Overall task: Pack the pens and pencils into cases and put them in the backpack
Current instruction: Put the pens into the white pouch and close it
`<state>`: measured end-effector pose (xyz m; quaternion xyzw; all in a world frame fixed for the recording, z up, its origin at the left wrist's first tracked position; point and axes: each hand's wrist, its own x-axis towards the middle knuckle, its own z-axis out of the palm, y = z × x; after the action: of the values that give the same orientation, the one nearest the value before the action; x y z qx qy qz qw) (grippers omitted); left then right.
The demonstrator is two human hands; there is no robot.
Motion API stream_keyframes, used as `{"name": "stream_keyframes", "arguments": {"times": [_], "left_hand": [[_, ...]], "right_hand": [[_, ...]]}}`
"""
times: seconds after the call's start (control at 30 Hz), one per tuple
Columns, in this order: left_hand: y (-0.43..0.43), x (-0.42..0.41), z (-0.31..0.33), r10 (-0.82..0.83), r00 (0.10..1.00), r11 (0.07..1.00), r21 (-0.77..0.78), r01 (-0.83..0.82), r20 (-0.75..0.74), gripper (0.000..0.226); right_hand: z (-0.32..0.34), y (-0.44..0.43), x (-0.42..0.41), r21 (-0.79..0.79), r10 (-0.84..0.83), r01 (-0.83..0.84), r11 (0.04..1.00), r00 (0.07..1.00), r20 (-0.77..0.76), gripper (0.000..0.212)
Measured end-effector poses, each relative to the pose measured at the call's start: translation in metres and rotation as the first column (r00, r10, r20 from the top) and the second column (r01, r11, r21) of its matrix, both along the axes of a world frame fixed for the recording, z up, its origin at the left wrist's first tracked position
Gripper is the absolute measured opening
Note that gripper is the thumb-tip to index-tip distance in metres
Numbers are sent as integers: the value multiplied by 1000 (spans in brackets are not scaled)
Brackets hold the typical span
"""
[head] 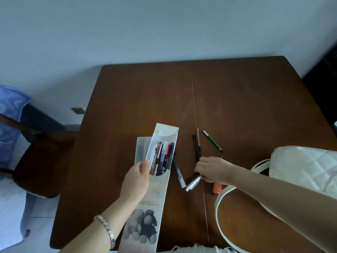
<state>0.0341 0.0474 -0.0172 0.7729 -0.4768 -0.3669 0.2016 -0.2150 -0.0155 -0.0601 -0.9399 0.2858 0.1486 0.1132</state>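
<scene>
A long white pencil case (pixel 145 212) with a plush-toy picture lies on the brown table (pixel 237 99), its flap open at the far end. Several pens (pixel 162 157) fill its mouth. My left hand (pixel 135 179) holds the case's left edge by the opening. My right hand (pixel 211 168) grips a black and silver pen (pixel 193 181) just above the table. Loose on the table lie a dark blue pen (pixel 177 169), two dark pens (pixel 196 148), a green pencil (pixel 212 141) and an orange item (pixel 217 189). The white quilted backpack (pixel 300 167) sits at the right.
The backpack's white strap (pixel 218 212) loops over the table's near right part. A dark wooden chair (pixel 42 161) stands left of the table, with blue fabric (pixel 9 114) beyond it. A pale wall runs behind the table.
</scene>
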Motion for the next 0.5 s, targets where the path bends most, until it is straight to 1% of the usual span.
{"name": "stream_keyframes", "arguments": {"times": [0.03, 0.07, 0.1, 0.13, 0.17, 0.2, 0.23, 0.27, 0.3, 0.33, 0.37, 0.43, 0.5], "left_hand": [[0, 0, 1, 3, 1000, 1000, 0, -3, -2, 41], [-1, 0, 1, 3, 1000, 1000, 1, -3, -6, 41], [-1, -2, 2, -1, 1000, 1000, 3, 1, -9, 40], [-1, -3, 3, -9, 1000, 1000, 4, 9, -10, 39], [-1, -5, 3, -18, 1000, 1000, 5, 18, -13, 37], [-2, -7, 4, -31, 999, 1000, 2, 31, -17, 38], [-2, -10, 5, -46, 999, 999, -4, 46, -23, 39], [-2, -14, 6, -63, 998, 998, -6, 63, -25, 41], [-2, -17, 7, -80, 996, 997, -6, 80, -27, 41], [-1, -20, 8, -101, 994, 995, -6, 101, -28, 40], [-1, -23, 10, -120, 992, 993, -6, 119, -34, 40], [-1, -28, 14, -146, 987, 989, -16, 146, -61, 39], [-1, -31, 16, -170, 982, 985, -31, 168, -80, 36]], "right_hand": [[10, 0, 2, 57, -158, 153, 987, 983, 97, 26], [20, 0, 4, 154, -336, 310, 938, 922, 191, 26], [30, 1, 8, 261, -503, 436, 861, 805, 314, 22], [41, 0, 12, 365, -633, 517, 774, 638, 437, 16], [54, 0, 20, 483, -728, 550, 682, 442, 524, 10], [66, 0, 26, 597, -787, 536, 597, 249, 564, 9], [78, -1, 33, 725, -834, 459, 513, 66, 548, 12], [87, -3, 40, 837, -867, 327, 439, -88, 490, 16], [94, -3, 46, 913, -895, 176, 369, -199, 400, 19], [99, -3, 52, 951, -912, 48, 306, -273, 307, 18], [101, -2, 58, 964, -919, -25, 265, -309, 245, 17], [96, 2, 66, 972, -924, -24, 234, -317, 215, 15], [89, 5, 70, 976, -937, 5, 216, -280, 209, 11]]}}
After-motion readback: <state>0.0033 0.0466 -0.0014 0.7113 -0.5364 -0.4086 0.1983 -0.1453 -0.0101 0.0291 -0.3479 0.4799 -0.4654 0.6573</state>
